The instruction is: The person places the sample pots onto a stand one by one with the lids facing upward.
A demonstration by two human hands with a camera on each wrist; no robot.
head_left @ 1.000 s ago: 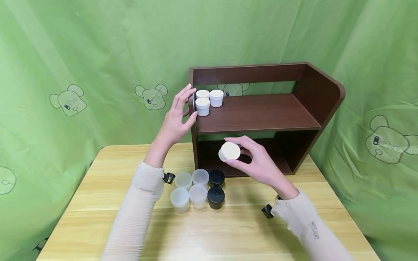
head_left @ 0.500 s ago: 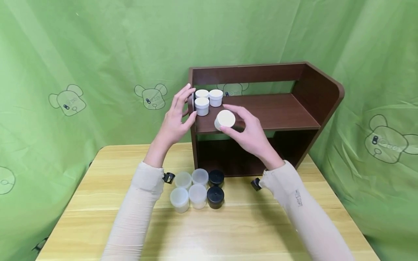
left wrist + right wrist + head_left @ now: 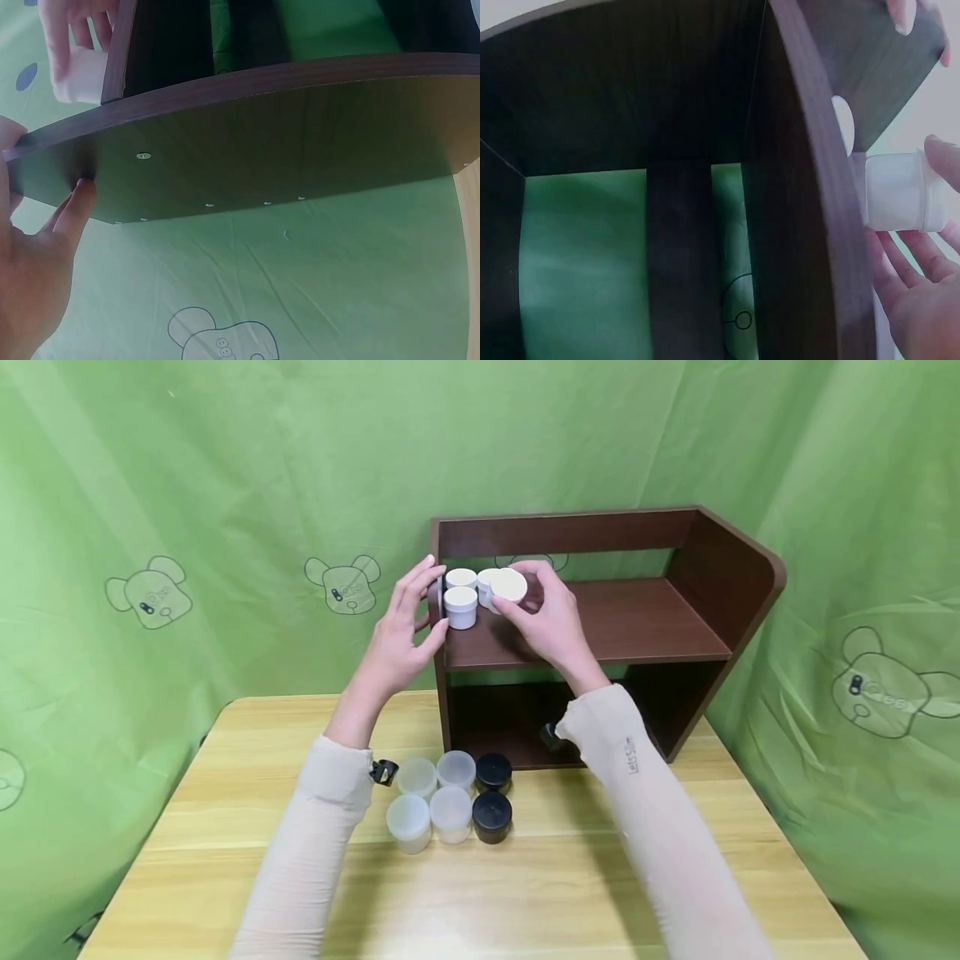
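You face a green cloth backdrop (image 3: 225,485) printed with cartoon bears, hung behind a light wooden table (image 3: 525,893).

jars (image 3: 461,607) on shelf (image 3: 637,635) (left end), table (image 3: 675,893) beneath

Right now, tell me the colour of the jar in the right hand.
White; the jar shows best in the head view.

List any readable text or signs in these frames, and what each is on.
Right sleeve: small vertical print, too small to read for sure.
Bear prints on the green cloth: a small mark on each, too blurred to read.
Jars, shelf: no text visible.
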